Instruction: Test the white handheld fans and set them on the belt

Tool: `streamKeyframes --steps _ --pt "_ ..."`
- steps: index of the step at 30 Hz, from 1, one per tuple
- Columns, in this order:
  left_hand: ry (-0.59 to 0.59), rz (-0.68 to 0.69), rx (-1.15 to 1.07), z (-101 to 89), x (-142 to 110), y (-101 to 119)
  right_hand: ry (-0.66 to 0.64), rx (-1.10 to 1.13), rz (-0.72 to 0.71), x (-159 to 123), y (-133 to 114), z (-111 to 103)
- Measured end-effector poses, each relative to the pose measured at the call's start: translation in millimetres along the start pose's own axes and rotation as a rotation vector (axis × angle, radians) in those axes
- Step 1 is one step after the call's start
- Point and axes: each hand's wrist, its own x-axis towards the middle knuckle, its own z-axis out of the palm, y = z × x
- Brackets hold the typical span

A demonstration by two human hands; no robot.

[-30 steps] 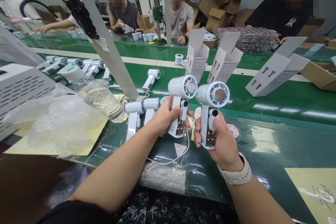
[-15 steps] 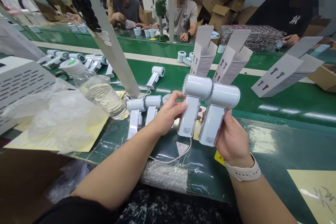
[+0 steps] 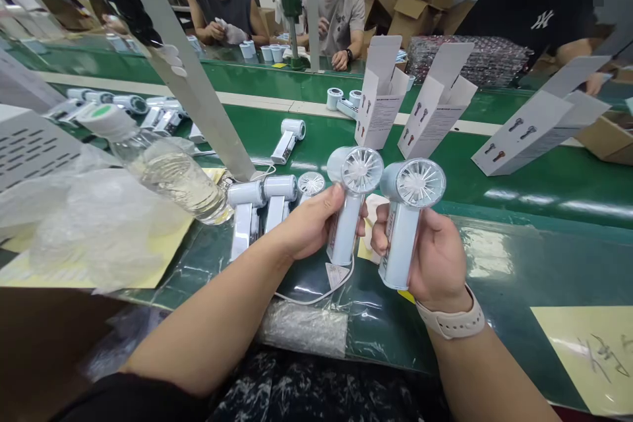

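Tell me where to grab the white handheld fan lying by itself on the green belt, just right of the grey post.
Grip the white handheld fan by its slim handle, probably coming from the near side. It lies on the green belt with the handle angled toward you and the wider round head at the far end, so the handle looks like the easiest part to wrap.

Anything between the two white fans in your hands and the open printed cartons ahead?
Nothing visible. The left-hand fan, held in the left hand, and the right-hand fan, held in the right hand, have only green belt between them and the cartons.
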Motion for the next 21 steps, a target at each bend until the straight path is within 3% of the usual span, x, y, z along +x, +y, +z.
streamKeyframes --steps 4,12,21 --pt "-0.036 -0.004 0.014 0.0 -2 5 -0.001 -0.005 -0.084 0 -2 -3" --pt "0.038 0.025 0.077 -2.9 1 5 0.176 0.037 -0.201 5 -3 -10" --pt "0.051 0.065 0.055 -1.7 2 5 0.281 -0.048 -0.161 7 1 0"
